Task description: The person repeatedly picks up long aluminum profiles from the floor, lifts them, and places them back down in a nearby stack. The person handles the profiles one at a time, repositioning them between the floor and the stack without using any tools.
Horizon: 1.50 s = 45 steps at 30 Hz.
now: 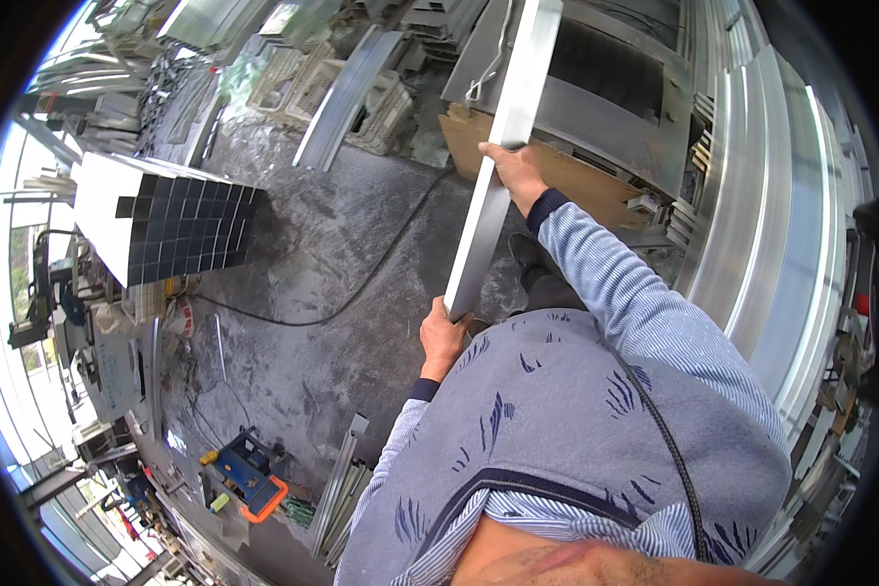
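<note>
A long silvery metal bar point(486, 205), straight and box-shaped, slants from near my waist up to the top edge of the view. My left hand point(442, 339) grips its near end, the thumb on its upper face. Farther along, my right hand point(517, 174) is closed around the bar from its right side, with the thumb laid across the top. The undersides of both grips are hidden. The bar's far part passes in front of a grey metal machine point(610, 137) with a dark opening, and its far end runs out of view.
A stack of dark-ended square tubes point(188, 230) stands at left. A black cable point(361, 289) curves over the stained floor. Lower left is a blue and orange toolbox point(244, 479), beside metal profiles point(342, 488). Long metal sheets point(752, 195) line the right. White crates point(386, 107) stand at the back.
</note>
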### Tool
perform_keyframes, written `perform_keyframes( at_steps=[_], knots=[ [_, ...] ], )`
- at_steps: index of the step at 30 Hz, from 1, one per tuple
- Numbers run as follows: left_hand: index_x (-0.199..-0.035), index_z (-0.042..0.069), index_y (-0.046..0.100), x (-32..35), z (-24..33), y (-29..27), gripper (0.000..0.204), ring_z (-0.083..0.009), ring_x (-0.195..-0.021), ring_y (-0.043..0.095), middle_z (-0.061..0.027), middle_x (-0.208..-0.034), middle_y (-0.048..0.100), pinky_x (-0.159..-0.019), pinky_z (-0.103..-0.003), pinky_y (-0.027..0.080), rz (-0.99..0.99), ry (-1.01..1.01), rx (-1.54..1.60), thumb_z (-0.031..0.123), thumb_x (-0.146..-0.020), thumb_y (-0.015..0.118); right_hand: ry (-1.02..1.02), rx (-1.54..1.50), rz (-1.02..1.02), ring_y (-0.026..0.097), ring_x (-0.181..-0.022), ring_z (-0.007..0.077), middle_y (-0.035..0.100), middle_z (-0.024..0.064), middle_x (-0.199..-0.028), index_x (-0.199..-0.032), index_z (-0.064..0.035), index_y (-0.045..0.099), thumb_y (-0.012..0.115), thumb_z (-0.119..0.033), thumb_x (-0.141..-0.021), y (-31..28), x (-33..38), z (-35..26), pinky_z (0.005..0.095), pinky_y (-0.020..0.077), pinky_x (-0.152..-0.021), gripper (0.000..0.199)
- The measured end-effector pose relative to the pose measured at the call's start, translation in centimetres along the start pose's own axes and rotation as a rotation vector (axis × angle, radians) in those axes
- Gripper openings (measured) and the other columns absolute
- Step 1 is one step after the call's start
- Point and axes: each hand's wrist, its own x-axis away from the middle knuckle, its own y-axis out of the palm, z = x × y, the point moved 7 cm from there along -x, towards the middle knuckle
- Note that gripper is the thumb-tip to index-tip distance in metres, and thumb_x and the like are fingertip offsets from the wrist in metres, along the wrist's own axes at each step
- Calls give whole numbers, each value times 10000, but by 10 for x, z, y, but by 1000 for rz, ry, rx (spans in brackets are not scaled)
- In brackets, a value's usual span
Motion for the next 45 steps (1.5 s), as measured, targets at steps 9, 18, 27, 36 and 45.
perform_keyframes(
  at_steps=[9, 18, 27, 36, 45],
  knots=[
    [-1220, 4, 785, -116, 121, 65, 516, -269, -995, 814, -183, -1085, 840, -873, -427, 623, -389, 259, 175, 322, -853, 959, -347, 881, 571, 492, -1423, 507, 522, 346, -1462, -1479, 216, 417, 809, -531, -869, -88, -117, -29, 559, 412, -1233, 1041],
    [-1235, -10, 800, -231, 247, 89, 491, -221, -977, 803, -134, -1078, 850, -900, -378, 619, -598, 138, 509, 290, -877, 949, -676, 1069, 630, 320, -1567, 493, 408, 314, -1611, -1552, 43, 471, 726, -446, -933, -115, -249, -123, 583, 387, -1252, 829],
    [-1389, -16, 700, -145, 87, 93, 532, -192, -1137, 731, -87, -1258, 790, -1024, -379, 579, -632, 48, 436, 198, -946, 901, -675, 1043, 519, 255, -1613, 551, 328, 319, -1672, -1599, 73, 423, 737, -348, -936, -53, -102, -37, 598, 332, -1304, 845],
    [-1371, 10, 726, -57, -45, 76, 526, -172, -1149, 723, -62, -1259, 798, -1042, -355, 572, -598, 26, 527, 178, -917, 932, -527, 1071, 401, 158, -1648, 546, 230, 326, -1731, -1641, 105, 358, 717, -387, -975, -7, 22, 45, 583, 203, -1366, 903],
    [-1380, 11, 718, -6, -95, 68, 547, -165, -1161, 705, -51, -1268, 785, -1055, -364, 568, -681, -65, 616, 193, -916, 946, -428, 1085, 271, 136, -1664, 536, 189, 310, -1764, -1688, 100, 305, 706, -445, -1004, 9, 75, 86, 604, 270, -1311, 962]
  ],
)
